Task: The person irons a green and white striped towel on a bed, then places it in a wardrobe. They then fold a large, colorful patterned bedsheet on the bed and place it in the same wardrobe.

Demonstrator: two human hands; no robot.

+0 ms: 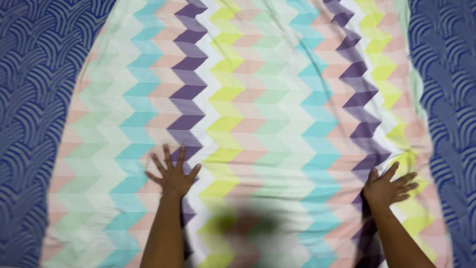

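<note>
Both hands [172, 176] [389, 187] flat on zigzag cloth [258, 99]

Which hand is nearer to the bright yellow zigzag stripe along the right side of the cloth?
The right hand. It lies flat on the zigzag cloth, its fingertips reaching the yellow stripe. The left hand rests far across the cloth, on the purple stripe.

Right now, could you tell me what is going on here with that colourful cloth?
A person is pressing both bare hands flat, fingers spread, on a zigzag-patterned cloth in teal, purple, yellow, pink and white. The left hand lies on the cloth's near left part, the right hand on its near right part. The cloth lies spread over a blue sheet with a wavy pattern, which shows at both sides. A blurred dark patch near the bottom middle cannot be made out.
</note>
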